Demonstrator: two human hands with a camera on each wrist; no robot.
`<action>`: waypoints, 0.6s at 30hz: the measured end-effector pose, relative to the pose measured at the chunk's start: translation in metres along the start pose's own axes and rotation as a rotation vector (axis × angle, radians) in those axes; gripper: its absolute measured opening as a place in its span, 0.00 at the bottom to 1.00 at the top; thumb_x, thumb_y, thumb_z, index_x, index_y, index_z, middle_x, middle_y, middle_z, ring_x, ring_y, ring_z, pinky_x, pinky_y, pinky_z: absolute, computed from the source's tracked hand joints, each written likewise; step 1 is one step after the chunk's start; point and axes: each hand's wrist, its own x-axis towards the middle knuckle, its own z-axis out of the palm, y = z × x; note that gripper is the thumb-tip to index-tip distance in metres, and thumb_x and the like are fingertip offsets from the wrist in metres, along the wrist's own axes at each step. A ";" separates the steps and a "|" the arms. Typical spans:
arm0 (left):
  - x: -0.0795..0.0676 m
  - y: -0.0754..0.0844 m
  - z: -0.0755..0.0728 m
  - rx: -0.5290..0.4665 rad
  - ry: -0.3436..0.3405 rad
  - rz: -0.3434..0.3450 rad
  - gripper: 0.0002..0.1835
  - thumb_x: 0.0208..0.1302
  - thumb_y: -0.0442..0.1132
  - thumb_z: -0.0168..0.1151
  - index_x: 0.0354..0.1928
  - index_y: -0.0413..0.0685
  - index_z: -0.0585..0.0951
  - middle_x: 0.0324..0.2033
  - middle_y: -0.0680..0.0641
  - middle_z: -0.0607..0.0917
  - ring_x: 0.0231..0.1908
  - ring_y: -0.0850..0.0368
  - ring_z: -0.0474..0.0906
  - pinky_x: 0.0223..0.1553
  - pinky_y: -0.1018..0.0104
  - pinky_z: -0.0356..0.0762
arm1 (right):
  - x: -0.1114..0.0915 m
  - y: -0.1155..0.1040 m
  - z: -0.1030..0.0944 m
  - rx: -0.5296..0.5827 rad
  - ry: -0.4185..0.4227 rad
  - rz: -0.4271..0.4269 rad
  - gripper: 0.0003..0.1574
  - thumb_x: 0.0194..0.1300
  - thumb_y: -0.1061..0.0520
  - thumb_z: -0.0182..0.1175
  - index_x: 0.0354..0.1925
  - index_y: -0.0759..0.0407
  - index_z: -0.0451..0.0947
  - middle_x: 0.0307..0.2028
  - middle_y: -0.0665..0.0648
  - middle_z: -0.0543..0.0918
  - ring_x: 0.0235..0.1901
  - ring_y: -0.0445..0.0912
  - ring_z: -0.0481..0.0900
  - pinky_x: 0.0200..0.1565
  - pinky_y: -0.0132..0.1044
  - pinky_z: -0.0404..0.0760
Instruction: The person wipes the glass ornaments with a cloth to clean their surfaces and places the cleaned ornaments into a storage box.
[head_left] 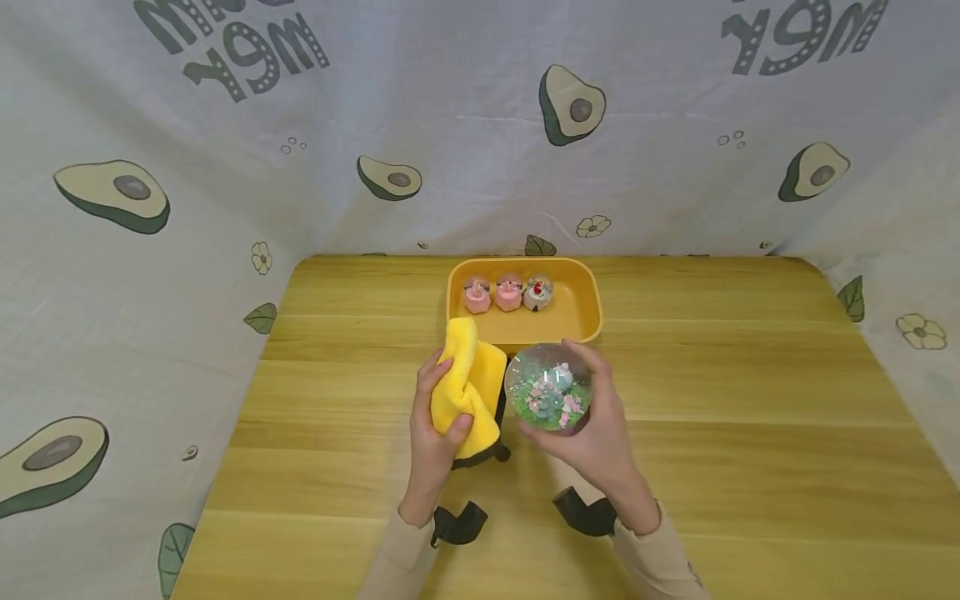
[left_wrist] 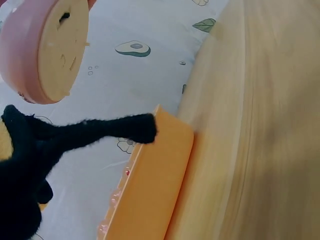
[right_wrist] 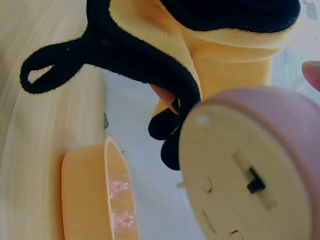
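My right hand [head_left: 600, 437] grips a snow globe [head_left: 550, 388] by its side, with flowers and green bits inside the clear ball. Its pink base and cream underside [right_wrist: 240, 170], with a small black switch, face the right wrist camera. Beside it, my left hand [head_left: 435, 425] holds a bunched yellow cloth [head_left: 468, 392] with black edging, thumb pressed over the folds. A black loop [right_wrist: 50, 65] hangs off the cloth's edge in the right wrist view. Cloth and globe are side by side above the table, the cloth's edge close to the ball.
An orange-yellow tray [head_left: 581, 312] stands at the back of the wooden table [head_left: 750, 400]. Three small globes sit in its left part: two pink ones [head_left: 508, 293] and a white one [head_left: 537, 293] with red inside. A printed avocado curtain [head_left: 465, 108] hangs behind.
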 end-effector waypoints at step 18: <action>-0.010 -0.016 -0.007 0.044 -0.017 -0.030 0.30 0.63 0.50 0.60 0.63 0.45 0.67 0.65 0.43 0.63 0.56 0.47 0.66 0.49 0.62 0.71 | 0.006 0.000 -0.003 -0.135 -0.105 -0.138 0.64 0.29 0.66 0.79 0.65 0.63 0.59 0.58 0.61 0.71 0.52 0.53 0.74 0.48 0.52 0.77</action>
